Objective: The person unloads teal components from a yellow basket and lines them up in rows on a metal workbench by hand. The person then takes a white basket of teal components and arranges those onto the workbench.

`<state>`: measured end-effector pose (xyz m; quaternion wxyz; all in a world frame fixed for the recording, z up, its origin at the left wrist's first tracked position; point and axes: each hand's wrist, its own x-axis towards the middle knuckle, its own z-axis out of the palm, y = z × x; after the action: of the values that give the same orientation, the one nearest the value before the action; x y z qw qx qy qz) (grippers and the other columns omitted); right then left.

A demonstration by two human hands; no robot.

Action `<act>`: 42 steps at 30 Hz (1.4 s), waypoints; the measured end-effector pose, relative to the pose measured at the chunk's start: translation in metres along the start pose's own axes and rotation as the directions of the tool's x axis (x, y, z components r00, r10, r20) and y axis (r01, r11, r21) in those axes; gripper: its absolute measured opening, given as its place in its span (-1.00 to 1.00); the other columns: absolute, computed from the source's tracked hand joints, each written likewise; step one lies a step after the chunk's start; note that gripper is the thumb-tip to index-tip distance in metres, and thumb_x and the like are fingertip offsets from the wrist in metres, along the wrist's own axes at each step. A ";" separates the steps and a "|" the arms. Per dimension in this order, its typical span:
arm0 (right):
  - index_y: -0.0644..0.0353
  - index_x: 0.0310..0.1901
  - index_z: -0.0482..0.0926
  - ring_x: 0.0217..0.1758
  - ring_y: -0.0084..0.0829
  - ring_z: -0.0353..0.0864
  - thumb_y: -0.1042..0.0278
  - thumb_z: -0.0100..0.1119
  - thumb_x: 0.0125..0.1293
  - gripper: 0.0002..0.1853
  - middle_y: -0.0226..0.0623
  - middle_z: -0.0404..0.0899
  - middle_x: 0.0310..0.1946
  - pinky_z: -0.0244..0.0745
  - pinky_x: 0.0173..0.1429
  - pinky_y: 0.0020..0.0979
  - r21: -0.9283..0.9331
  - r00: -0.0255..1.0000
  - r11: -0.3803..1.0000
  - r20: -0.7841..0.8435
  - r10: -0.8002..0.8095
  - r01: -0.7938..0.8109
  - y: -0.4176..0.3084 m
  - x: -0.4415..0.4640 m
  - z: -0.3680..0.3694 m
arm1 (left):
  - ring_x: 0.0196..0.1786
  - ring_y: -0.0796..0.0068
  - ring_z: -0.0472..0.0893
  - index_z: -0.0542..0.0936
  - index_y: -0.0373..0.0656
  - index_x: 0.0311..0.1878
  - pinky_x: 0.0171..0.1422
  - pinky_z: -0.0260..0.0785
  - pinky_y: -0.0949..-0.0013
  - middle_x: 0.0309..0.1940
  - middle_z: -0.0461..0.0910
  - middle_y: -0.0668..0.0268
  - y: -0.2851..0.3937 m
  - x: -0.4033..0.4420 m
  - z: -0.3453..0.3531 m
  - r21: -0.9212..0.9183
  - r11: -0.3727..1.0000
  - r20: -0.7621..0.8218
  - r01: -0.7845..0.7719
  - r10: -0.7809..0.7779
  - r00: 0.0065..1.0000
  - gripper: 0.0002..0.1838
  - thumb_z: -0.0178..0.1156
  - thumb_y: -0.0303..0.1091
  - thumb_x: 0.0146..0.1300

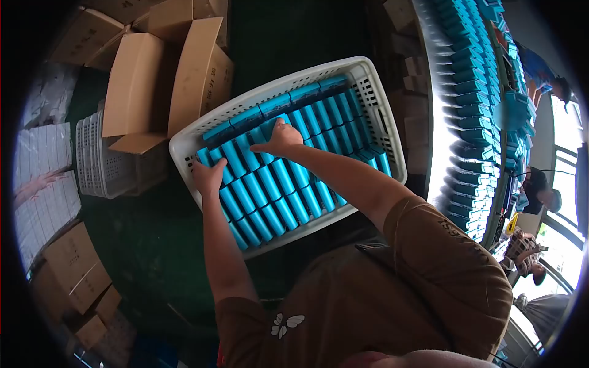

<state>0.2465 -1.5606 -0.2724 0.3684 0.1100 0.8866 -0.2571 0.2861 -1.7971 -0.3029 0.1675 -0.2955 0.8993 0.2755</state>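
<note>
A white plastic basket [179,149] holds rows of slim blue boxes [270,184], most of them standing side by side, with others laid along its far wall. My left hand [209,176] is at the left end of one row, thumb and fingers around the end boxes. Over the same row, further right, my right hand [282,140] grips the tops of blue boxes with thumb and forefinger spread apart. Some of my fingertips are hidden down among the boxes, so how many boxes each hand holds cannot be made out.
An open cardboard carton [144,86] stands beyond the basket at left, beside another white crate [92,156]. More cartons [76,270] are stacked at lower left. Along the right runs a bench [438,122] lined with blue boxes; several people are beyond it.
</note>
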 end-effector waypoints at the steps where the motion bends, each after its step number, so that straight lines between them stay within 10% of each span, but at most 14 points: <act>1: 0.45 0.27 0.23 0.06 -0.20 0.63 -0.45 0.47 -0.18 0.21 0.02 0.53 0.04 0.62 0.03 -0.36 -0.008 1.000 1.000 0.008 -0.006 0.007 0.000 -0.002 -0.001 | 0.16 -0.11 0.55 0.45 -0.40 0.13 0.27 0.39 0.02 0.10 0.54 -0.12 0.000 -0.001 -0.002 -0.029 1.000 -0.013 0.008 -0.008 1.000 -0.16 0.43 0.04 -0.13; 7: 0.43 0.37 0.14 0.00 -0.25 0.67 -0.48 0.43 -0.13 0.27 -0.04 0.58 0.00 0.65 -0.10 -0.40 -0.030 0.998 1.000 -0.055 -0.006 0.005 0.004 0.000 0.006 | 0.11 -0.04 0.60 0.49 -0.28 0.14 0.21 0.43 0.02 0.07 0.61 0.01 -0.005 -0.004 0.002 -0.005 0.999 -0.101 -0.050 0.049 0.994 -0.17 0.46 0.04 -0.17; 13: 0.34 0.44 0.06 0.30 -0.09 0.50 -0.54 0.31 -0.03 0.26 0.12 0.36 0.31 0.54 0.25 -0.21 0.196 0.989 0.976 -0.089 0.116 -0.097 0.030 0.011 -0.016 | 0.10 0.04 0.62 0.51 -0.29 0.08 0.21 0.43 0.10 0.07 0.61 0.04 0.019 -0.020 0.016 -0.302 0.952 0.062 -0.051 0.073 0.995 -0.18 0.53 0.07 -0.19; 27: 0.37 0.31 0.25 -0.14 -0.25 0.72 -0.23 0.46 -0.08 0.05 -0.06 0.66 -0.14 0.65 -0.04 -0.40 -0.013 0.980 0.999 -0.194 0.044 -0.047 0.019 -0.001 -0.006 | 0.08 -0.07 0.61 0.30 -0.24 0.22 0.20 0.42 -0.03 0.06 0.58 -0.02 0.013 -0.016 0.022 -0.123 0.992 0.003 0.003 -0.003 1.000 -0.03 0.47 0.16 -0.17; 34: 0.34 0.35 0.20 -0.26 -0.14 0.72 -0.08 0.48 -0.13 0.06 0.02 0.65 -0.31 0.65 -0.05 -0.28 0.137 0.871 0.977 -0.485 -0.076 0.161 0.037 -0.069 -0.041 | 0.08 -0.12 0.60 0.29 -0.18 0.16 0.17 0.41 -0.07 0.02 0.59 -0.03 0.075 -0.087 -0.029 -0.149 0.965 -0.217 -0.214 0.180 0.959 -0.10 0.54 0.04 -0.17; 42: 0.26 0.36 0.16 -0.25 0.09 0.66 0.06 0.51 -0.22 0.07 0.15 0.61 -0.30 0.59 -0.06 -0.14 0.281 0.562 0.865 -0.827 0.000 0.415 0.110 -0.226 -0.084 | 0.08 0.08 0.58 0.30 -0.25 0.16 0.16 0.45 0.07 0.05 0.53 0.01 0.132 -0.204 -0.048 -0.285 0.644 -0.394 -0.710 0.596 0.699 -0.08 0.62 -0.01 -0.14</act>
<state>0.3975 -1.4240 -0.1028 -0.1429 0.1869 0.8776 -0.4177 0.3544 -1.6471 -0.1181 -0.1330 -0.0098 0.8777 0.4603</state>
